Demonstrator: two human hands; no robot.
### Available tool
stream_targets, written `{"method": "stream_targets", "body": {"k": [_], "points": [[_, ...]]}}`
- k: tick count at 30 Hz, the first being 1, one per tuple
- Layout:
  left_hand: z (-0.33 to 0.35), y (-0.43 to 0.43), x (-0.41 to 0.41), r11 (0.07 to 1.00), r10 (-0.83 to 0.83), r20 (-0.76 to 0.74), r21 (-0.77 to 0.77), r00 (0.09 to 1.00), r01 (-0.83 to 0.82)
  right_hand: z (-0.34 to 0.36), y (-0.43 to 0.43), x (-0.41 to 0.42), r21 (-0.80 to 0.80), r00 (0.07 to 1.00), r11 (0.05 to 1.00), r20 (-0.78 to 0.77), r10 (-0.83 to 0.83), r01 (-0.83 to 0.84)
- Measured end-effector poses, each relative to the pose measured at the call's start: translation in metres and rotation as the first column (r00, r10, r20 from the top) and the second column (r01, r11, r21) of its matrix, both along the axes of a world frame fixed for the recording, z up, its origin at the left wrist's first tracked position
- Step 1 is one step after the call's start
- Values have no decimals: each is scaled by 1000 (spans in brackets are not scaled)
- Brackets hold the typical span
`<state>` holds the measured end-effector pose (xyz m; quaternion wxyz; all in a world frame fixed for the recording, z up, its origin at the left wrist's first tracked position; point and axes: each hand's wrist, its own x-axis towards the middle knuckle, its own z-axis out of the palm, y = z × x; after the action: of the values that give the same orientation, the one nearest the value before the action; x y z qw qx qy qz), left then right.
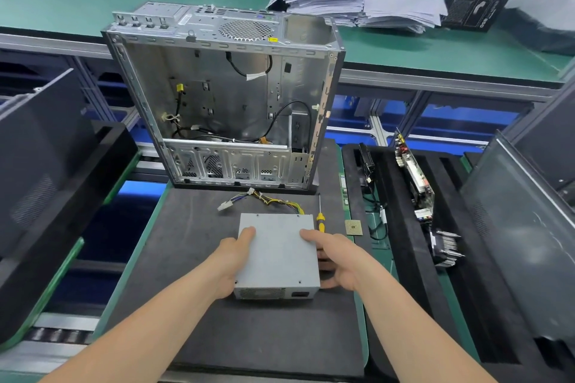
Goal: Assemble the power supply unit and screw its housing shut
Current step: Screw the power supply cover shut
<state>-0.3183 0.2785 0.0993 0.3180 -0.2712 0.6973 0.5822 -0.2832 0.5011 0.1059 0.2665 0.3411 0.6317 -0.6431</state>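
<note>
A grey metal power supply unit (277, 253) lies flat on the dark foam mat (193, 258), its vent side facing me. Its bundle of yellow and black cables (264, 199) trails off its far side. My left hand (231, 261) grips its left side, thumb on top. My right hand (334, 258) grips its right side, thumb on the lid and fingers curled down the side. A yellow-handled screwdriver (320, 218) lies just right of the unit's far corner. The open computer case (227, 96) stands at the mat's far end, showing its bare inside with loose wires.
A small square processor chip (353, 227) lies right of the screwdriver. A black foam tray (404, 227) to the right holds circuit cards and a heatsink (445, 247). Dark side panels lean at both edges. Stacks of paper (357, 0) sit on the green bench behind.
</note>
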Motion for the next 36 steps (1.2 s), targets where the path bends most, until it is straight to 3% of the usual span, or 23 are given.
{"method": "stream_targets", "body": {"k": [11,18,26,31,36], "points": [[10,2,-5,998,-3,24,58,1000,1,17,-6,-3,49,1000,999,-12,-8,8],[2,1,-4,999,23,8,38,1000,-24,16,-8,0,7,1000,1000,-24,-18,18],[-7,0,-3,1000,-12,-33,-22,999,11,15,-7,0,64,1000,998,-17,8,-7],[-5,1,-3,999,14,-17,35,1000,-13,20,-8,-1,70,999,997,-5,37,-37],[-9,4,2,998,23,-92,-59,995,-28,22,-9,4,60,998,996,6,67,-67]]}}
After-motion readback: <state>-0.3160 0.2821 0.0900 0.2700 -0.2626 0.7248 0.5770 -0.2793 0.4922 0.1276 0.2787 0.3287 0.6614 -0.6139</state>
